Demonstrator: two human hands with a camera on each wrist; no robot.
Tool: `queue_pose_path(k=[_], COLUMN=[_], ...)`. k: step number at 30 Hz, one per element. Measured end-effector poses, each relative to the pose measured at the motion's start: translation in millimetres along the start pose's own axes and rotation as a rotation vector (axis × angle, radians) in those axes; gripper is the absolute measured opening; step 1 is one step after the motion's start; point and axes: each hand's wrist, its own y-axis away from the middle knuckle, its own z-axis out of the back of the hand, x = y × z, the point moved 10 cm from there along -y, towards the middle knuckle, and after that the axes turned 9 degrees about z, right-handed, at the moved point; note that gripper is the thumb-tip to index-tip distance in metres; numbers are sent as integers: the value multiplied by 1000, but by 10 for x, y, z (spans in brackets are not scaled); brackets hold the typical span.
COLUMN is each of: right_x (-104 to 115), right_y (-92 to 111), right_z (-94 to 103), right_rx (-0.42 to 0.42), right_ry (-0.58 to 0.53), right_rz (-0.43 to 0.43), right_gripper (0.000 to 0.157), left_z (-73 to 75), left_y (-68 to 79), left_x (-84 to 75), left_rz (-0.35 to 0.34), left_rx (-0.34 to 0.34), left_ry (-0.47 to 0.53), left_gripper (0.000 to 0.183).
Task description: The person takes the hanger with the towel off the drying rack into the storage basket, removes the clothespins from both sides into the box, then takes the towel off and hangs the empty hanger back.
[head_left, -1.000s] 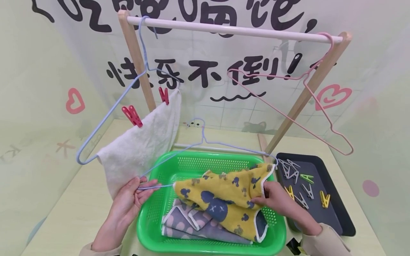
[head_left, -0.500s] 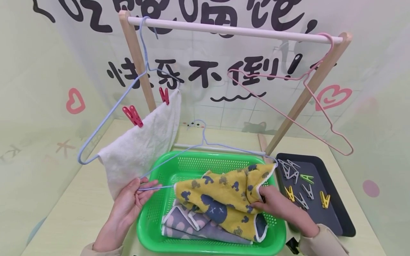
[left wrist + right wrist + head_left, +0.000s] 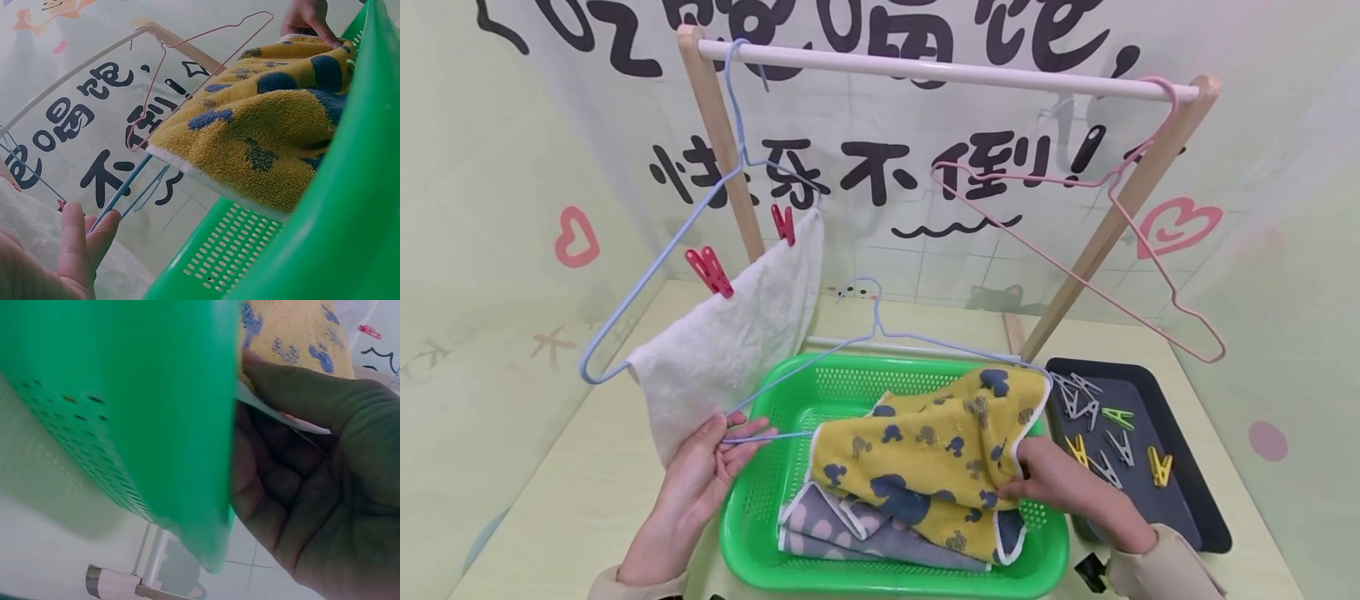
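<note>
My left hand (image 3: 696,477) pinches the left end of a light blue wire hanger (image 3: 876,317), held over the green basket (image 3: 895,581). A yellow towel (image 3: 917,446) with dark blue animal shapes and white edging lies over the hanger's lower bar. Its right edge is between the thumb and fingers of my right hand (image 3: 1060,482). In the left wrist view, the hanger's bar (image 3: 128,187) runs from my fingertips under the towel (image 3: 262,144). The right wrist view has my thumb on the towel (image 3: 300,337), close beside the basket wall (image 3: 169,412).
A grey-purple dotted towel (image 3: 842,542) lies in the basket. At left, a white cloth (image 3: 722,342) hangs from another blue hanger with red pegs (image 3: 711,271). A pink hanger (image 3: 1052,258) hangs from the rack's bar (image 3: 940,69). Several pegs lie in the black tray (image 3: 1195,517).
My right hand has spread the towel's right side flatter and raised its upper edge over the hanger's right end. The left hand and hanger have barely moved.
</note>
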Motion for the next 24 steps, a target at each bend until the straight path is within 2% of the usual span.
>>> queue_pose_path(k=[11,15,19,22,23,24], right_x=[41,61,48,-3,-25,-49], right_y=[-1,-18,-33,-42,-43,-43], right_z=[-23,-34,-48,-13,29,86], right_rx=[66,70,68,24,-17,-74], right_ry=[102,170,215,162,137,110], right_rz=[-6,29,45,2,-25,-56], right_gripper=[16,25,33,20,22,33], left_z=[-11,9,43,70,79,87], left_y=[12,16,23,35,41,48], left_x=[3,-21,-64,-111,-128,-142], left_rz=[18,13,3,-17,-24,-29], left_rx=[23,-5,-58,-102,-114,-127], left_ry=[-7,-4,-45,-105,-121,-138], left_gripper=[31,30,25,24,24,24])
